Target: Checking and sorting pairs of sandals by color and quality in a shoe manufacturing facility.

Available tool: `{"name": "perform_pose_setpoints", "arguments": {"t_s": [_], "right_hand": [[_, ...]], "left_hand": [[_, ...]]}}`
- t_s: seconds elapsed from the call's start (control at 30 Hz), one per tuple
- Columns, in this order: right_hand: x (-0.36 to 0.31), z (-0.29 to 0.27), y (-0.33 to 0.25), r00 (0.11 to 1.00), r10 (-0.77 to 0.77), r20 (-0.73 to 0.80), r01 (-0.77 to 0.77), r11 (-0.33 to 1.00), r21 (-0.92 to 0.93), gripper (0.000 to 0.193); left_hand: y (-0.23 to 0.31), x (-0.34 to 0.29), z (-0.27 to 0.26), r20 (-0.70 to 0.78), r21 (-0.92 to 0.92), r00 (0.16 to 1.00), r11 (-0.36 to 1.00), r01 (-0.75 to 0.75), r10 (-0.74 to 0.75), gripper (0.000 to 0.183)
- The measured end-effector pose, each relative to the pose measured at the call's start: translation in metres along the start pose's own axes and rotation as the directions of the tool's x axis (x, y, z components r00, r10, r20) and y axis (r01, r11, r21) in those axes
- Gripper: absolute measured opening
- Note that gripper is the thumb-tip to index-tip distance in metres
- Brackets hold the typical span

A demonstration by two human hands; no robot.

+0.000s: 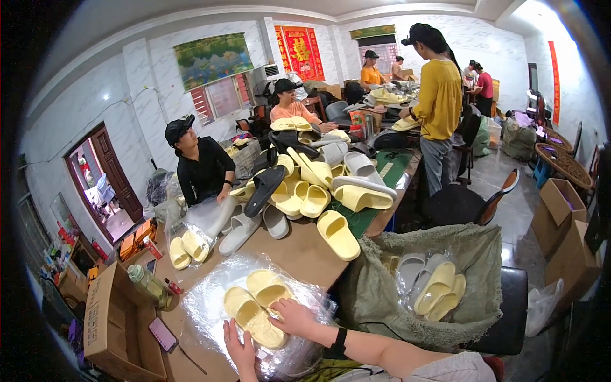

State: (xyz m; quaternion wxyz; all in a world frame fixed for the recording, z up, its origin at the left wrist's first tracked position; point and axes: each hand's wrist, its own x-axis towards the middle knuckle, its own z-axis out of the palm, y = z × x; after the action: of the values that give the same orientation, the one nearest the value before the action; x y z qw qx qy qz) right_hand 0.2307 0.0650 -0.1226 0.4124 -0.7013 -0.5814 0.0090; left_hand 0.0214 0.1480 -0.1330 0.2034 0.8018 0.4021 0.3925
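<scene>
A pair of pale yellow slide slippers lies on a stack of clear plastic bags [202,311] at the table's near edge. The nearer slipper [245,307] overlaps the other slipper [266,284] a little. My right hand [295,317] has its fingers curled on the heel end of the nearer slipper, by the gap between the two. My left hand [239,347] lies along that slipper's left side, fingers stretched and apart, holding nothing. Part of the slipper's sole edge is hidden behind my fingers.
A heap of yellow, grey and black slippers [305,184] covers the table ahead. Left are a cardboard box [114,325], a bottle [147,284] and a phone [163,334]. At right stands a green woven sack [375,305] with bagged slippers [436,290]. Co-workers [203,162] surround the tables.
</scene>
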Motion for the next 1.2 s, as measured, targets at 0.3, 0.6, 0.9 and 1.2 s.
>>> {"name": "perform_pose_setpoints", "arguments": {"t_s": [0.3,0.6,0.9,1.2], "right_hand": [[0.0002,-0.0022,-0.0003,1.0,-0.007,-0.01,0.006,1.0,-0.028,0.035],[-0.0015,0.0004,0.001,0.998,-0.04,-0.041,0.04,0.999,-0.009,0.033],[-0.0015,-0.0034,0.0031,1.0,0.011,0.001,-0.011,1.0,-0.019,0.034],[0.0025,0.0013,0.0027,1.0,-0.021,-0.002,0.021,0.999,-0.045,0.037]], "left_hand": [[0.0043,0.0004,-0.0009,0.005,0.015,1.0,1.0,-0.003,0.003,0.056],[0.0048,-0.0016,-0.0011,0.001,0.02,1.0,1.0,0.008,-0.008,0.056],[0.0076,0.002,0.0024,0.01,0.008,1.0,1.0,-0.013,0.013,0.056],[0.0046,0.002,-0.0001,-0.021,-0.003,1.0,1.0,-0.006,0.006,0.055]]}}
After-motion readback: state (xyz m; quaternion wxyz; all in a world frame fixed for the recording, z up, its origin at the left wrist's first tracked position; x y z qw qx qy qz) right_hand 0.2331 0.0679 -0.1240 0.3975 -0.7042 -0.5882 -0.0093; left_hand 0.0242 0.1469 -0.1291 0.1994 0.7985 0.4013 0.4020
